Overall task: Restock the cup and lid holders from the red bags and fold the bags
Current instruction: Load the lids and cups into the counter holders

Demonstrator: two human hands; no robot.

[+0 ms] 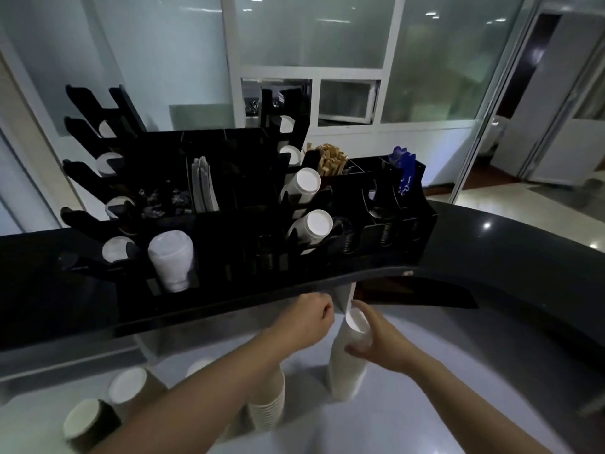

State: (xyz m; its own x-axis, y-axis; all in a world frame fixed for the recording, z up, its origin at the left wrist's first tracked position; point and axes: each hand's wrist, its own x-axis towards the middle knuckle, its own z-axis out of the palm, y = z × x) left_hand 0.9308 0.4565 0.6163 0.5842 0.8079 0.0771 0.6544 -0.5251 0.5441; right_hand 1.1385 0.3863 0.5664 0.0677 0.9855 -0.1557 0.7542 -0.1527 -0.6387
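My right hand [381, 344] wraps a tall stack of smooth white paper cups [348, 362], my left hand [311, 317] pinching its thin plastic sleeve [343, 298].

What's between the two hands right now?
In the head view, a clear plastic sleeve rises between the left hand and right hand, off the white cup stack the right holds.

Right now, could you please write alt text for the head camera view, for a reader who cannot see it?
A person's right hand grips a tall stack of white paper cups while the left hand is closed beside its top, just below a dark counter. On the counter stands a black organizer holding cups, lids, and stir sticks; more cup stacks stand below.
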